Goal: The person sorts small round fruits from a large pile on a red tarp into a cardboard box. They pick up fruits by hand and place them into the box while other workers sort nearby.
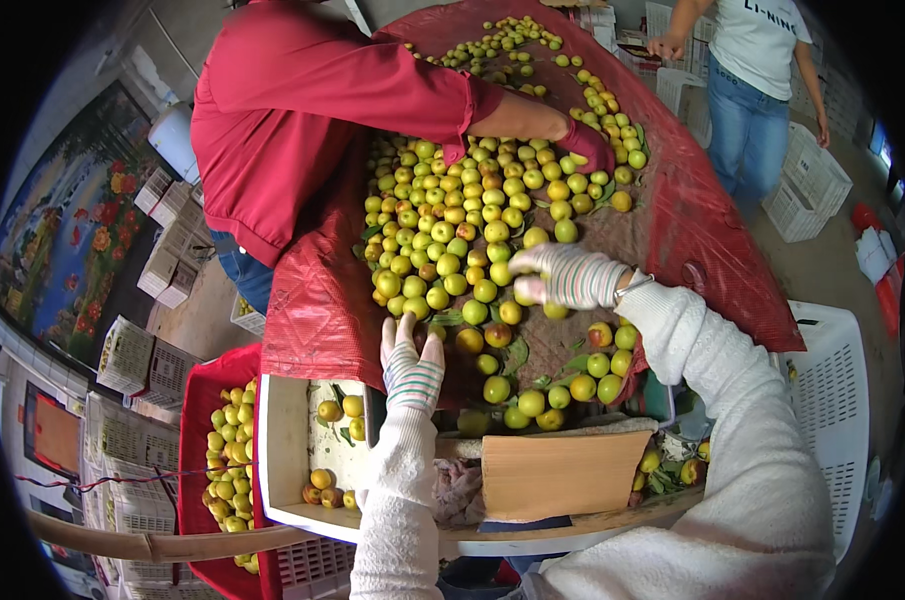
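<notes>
My left hand (415,364), in a striped knit glove, reaches to the near left edge of a spread of small round yellow-green fruits (460,217). Its fingers are apart, and a darker fruit shows between them. My right hand (572,276), gloved alike and blurred at the fingers, hovers low over fruits right of the middle. Whether it grips one is hidden. Red plastic sheeting (700,217) and brown cloth (542,345) lie under the fruits. Below my left wrist, a white wooden tray (291,450) holds several fruits and leaves.
Across the sheet, a person in red (272,112) reaches into the fruits with a gloved hand (589,146). Another person (752,97) stands at upper right. A red-lined crate (197,450) of fruits is left; a cardboard piece (565,476) is in front; a white plastic basket (827,405) is right.
</notes>
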Motion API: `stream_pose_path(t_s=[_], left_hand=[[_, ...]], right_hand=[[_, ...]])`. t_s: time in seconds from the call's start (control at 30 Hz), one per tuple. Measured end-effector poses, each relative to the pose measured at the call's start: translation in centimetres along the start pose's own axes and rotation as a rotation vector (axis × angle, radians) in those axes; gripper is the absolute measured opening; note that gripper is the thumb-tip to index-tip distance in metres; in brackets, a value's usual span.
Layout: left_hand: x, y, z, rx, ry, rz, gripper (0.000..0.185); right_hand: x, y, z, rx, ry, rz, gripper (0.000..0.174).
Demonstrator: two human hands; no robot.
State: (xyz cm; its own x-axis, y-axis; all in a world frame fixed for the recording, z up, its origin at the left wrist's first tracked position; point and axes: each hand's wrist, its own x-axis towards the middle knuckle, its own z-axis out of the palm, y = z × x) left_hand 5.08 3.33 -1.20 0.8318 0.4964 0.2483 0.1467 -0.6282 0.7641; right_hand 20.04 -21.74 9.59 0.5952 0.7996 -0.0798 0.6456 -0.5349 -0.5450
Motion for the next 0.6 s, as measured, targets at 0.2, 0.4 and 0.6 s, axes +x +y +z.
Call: stream_pose_path(t_s=[0.2, 0.4, 0.6], left_hand=[[5.0, 2.5, -0.5, 0.193, 0.021, -0.085, 0.07], [4.0, 3.6, 0.3, 0.107, -0.292, 0.02, 0.059], [5.8, 2.9, 0.2, -0.589, 0.011, -0.138, 0.029]], right_hand=[[4.8, 5.9, -0.3, -0.199, 0.205, 0.51, 0.078], [2.5, -1.5, 1.4, -0.257, -0.171, 0.155, 0.09], [3.5, -0.2, -0.6, 0.261, -0.025, 0.129, 0.054]])
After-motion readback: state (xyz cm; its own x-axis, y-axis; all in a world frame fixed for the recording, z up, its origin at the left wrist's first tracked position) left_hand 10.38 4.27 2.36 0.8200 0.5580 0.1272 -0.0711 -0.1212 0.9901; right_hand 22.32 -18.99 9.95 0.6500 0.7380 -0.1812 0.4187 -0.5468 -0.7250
